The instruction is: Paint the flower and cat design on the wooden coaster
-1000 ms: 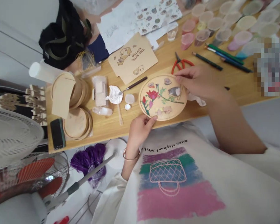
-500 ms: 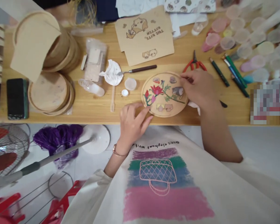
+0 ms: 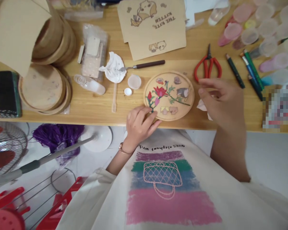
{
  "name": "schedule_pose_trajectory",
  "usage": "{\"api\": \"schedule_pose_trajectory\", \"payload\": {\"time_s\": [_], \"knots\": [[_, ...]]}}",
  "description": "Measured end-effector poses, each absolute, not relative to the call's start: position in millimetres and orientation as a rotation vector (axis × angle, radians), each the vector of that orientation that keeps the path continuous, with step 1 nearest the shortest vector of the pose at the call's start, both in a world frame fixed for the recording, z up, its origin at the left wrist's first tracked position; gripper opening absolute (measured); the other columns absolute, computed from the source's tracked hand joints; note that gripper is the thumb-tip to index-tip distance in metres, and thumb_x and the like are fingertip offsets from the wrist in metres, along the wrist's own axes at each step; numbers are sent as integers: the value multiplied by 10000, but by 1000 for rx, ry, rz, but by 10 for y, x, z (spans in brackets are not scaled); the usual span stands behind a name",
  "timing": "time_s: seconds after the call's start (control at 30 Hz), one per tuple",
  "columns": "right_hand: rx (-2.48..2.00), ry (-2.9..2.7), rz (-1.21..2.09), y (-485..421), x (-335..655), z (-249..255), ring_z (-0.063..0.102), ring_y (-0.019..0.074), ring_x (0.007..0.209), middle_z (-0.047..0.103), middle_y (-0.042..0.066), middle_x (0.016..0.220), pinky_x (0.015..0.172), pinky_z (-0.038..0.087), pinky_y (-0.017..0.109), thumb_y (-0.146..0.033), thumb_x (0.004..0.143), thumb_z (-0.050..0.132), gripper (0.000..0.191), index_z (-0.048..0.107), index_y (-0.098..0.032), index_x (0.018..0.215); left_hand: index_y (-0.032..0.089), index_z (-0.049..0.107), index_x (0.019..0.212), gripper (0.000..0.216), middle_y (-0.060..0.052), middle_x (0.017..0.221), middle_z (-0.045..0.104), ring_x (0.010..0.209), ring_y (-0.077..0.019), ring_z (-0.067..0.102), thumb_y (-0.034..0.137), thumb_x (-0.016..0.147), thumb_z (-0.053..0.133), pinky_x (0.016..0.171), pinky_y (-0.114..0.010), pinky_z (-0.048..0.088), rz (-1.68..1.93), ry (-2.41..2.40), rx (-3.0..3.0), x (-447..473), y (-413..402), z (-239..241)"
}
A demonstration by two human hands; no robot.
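Note:
A round wooden plaque (image 3: pixel 169 116) lies flat near the table's front edge, bearing a raised red flower (image 3: pixel 160 91) with green leaves and small cartoon animals. My left hand (image 3: pixel 140 123) holds its lower left rim, fingertips on the edge and thumb just below. Off to the plaque's right, my right hand (image 3: pixel 223 102) hovers over the table, thumb and index tips slightly apart and nothing visible between them; its other fingers are hidden. Just beyond that hand are red-handled pliers (image 3: pixel 208 65). A crumpled white tissue (image 3: pixel 203 107) shows partly under it.
Left of the plaque are a dark-handled palette knife (image 3: pixel 150 64), white clay-like material (image 3: pixel 114 68), and small lids (image 3: pixel 134 82). Stacked wooden rounds (image 3: pixel 42 86) and a phone (image 3: pixel 7 94) sit further left. Pencils (image 3: pixel 235 70) and tubs (image 3: pixel 268 28) occupy the right; brown printed sheets (image 3: pixel 156 32) lie behind.
My right hand has left the plaque's upper right edge and moved right, beside the pliers. My left hand stays at the plaque's lower left rim. The view has shifted slightly.

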State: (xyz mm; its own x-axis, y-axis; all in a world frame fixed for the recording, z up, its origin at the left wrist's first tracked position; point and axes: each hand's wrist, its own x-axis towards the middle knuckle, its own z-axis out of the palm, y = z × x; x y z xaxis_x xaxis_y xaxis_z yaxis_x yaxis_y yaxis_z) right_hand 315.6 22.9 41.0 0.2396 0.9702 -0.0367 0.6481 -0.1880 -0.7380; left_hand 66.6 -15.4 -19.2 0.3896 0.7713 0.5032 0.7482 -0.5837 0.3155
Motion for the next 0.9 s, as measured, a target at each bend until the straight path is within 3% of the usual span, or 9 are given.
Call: {"api": "schedule_pose_trajectory", "payload": {"time_s": [0.2, 0.47, 0.6, 0.7, 0.9], "knots": [[-2057, -1515, 390, -2, 3422, 439, 677, 276, 927, 720, 67, 989, 827, 550, 452, -334, 813, 632, 174, 734, -256, 930, 240, 655, 1065, 289, -74, 1004, 731, 966, -238, 668, 383, 834, 754, 819, -365, 486, 1144, 1339, 2594, 667, -144, -192], [-2083, -1713, 335, -76, 3649, 328, 678, 251, 887, 730, 56, 944, 816, 553, 436, -463, 802, 611, 263, 734, -253, 902, 246, 666, 1080, 294, -69, 990, 725, 938, -226, 669, 367, 829, 761, 805, -360, 514, 1253, 1337, 2438, 668, -144, -147], [-2159, -1695, 124, 4, 3825, 274, 670, 310, 906, 720, 110, 914, 835, 531, 527, -547, 808, 523, 370, 712, -229, 798, 247, 664, 1062, 166, -47, 990, 706, 914, -198, 664, 235, 897, 666, 802, -353, 520, 1343, 1452, 2256, 553, -123, 9], [-2172, -1737, 178, 46, 3912, 265, 669, 337, 905, 713, 123, 870, 826, 514, 557, -549, 783, 539, 340, 677, -247, 709, 238, 670, 1027, 158, -41, 971, 693, 906, -185, 651, 155, 901, 622, 798, -342, 504, 1349, 1598, 2262, 431, -115, 96], [-2226, -1708, 138, 50, 3940, 234, 674, 340, 912, 709, 124, 864, 831, 506, 558, -531, 796, 495, 347, 667, -229, 783, 217, 671, 1027, 164, -63, 981, 693, 912, -198, 620, 140, 904, 594, 810, -356, 482, 1273, 1564, 2341, 392, -157, 25]]}}
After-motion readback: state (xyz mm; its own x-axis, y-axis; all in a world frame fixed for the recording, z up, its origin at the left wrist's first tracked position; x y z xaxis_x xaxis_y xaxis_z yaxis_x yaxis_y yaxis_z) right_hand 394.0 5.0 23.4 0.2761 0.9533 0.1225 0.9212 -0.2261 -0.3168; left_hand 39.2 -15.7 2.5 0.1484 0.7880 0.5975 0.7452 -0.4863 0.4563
